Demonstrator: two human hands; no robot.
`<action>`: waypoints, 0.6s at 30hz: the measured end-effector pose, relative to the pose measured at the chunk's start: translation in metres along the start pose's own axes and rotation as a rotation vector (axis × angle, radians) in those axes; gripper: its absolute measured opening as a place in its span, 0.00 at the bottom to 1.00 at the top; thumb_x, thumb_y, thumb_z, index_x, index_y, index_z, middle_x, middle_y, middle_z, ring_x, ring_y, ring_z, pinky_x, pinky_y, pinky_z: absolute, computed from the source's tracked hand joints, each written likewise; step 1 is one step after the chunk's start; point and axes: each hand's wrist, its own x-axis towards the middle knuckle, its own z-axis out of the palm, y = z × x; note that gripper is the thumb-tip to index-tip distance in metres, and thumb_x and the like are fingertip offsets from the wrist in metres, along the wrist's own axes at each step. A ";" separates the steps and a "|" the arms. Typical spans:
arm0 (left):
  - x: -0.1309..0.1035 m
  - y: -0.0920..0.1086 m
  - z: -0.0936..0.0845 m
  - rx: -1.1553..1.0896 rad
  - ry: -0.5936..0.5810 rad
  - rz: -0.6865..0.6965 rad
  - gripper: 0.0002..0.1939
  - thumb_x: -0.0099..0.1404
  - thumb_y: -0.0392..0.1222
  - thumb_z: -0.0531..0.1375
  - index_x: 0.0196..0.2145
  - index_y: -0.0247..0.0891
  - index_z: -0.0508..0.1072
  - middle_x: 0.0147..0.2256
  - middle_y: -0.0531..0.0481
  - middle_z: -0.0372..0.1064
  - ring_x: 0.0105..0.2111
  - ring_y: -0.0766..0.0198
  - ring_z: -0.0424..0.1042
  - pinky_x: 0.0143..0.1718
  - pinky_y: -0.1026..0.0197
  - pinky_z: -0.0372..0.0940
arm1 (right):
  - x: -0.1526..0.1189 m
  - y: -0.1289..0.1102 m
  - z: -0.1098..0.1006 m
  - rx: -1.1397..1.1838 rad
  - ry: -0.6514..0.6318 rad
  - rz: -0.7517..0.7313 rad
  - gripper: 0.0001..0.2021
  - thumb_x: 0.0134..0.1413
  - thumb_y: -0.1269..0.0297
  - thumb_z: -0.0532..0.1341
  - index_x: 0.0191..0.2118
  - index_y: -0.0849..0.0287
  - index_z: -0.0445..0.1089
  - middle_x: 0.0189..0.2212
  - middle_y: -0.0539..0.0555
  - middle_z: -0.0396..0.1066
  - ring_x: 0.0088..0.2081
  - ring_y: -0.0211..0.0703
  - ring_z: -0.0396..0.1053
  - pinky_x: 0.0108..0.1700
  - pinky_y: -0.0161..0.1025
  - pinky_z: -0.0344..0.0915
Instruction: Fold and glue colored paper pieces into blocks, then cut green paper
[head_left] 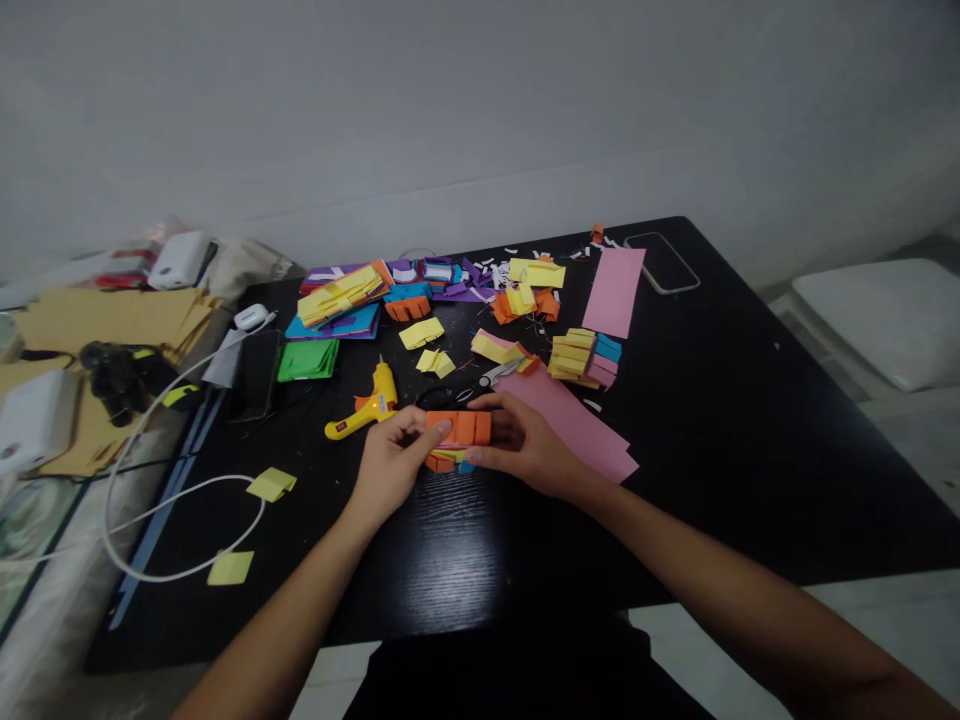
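Your two hands, left (pixel 396 455) and right (pixel 529 447), grip one folded-paper stack (pixel 470 429); right of the glue gun (pixel 367 405), bare tabletop (pixel 457 560) reaches the near edge.

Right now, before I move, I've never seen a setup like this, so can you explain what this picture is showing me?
There is no robot here, just a person's two bare hands, seen by one camera worn on the head and looking forward and down. The left hand and right hand hold a small bundle of folded paper between them, orange on top with other colours below. Beyond them on the black table lie a yellow glue gun, scissors, pink sheets and many folded paper pieces. A white cable loops at the left.
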 end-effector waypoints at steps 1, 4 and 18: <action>0.001 0.000 0.001 -0.032 0.014 -0.018 0.20 0.57 0.56 0.73 0.26 0.37 0.74 0.23 0.54 0.71 0.22 0.68 0.67 0.25 0.65 0.62 | -0.001 0.000 0.000 0.015 -0.032 0.007 0.32 0.45 0.62 0.78 0.55 0.52 0.66 0.50 0.55 0.78 0.50 0.49 0.79 0.53 0.48 0.76; 0.002 -0.001 0.003 -0.125 0.037 -0.067 0.20 0.56 0.57 0.73 0.28 0.37 0.75 0.23 0.54 0.72 0.22 0.67 0.68 0.26 0.65 0.64 | -0.002 0.001 0.002 -0.017 -0.082 0.006 0.45 0.41 0.67 0.79 0.64 0.48 0.58 0.52 0.56 0.75 0.47 0.47 0.79 0.49 0.47 0.77; -0.001 0.002 -0.002 -0.223 -0.227 -0.116 0.21 0.58 0.45 0.74 0.43 0.39 0.72 0.35 0.50 0.79 0.32 0.63 0.77 0.37 0.61 0.71 | 0.005 0.007 -0.006 -0.127 0.203 -0.151 0.14 0.52 0.61 0.73 0.44 0.54 0.76 0.42 0.53 0.78 0.46 0.47 0.77 0.51 0.46 0.75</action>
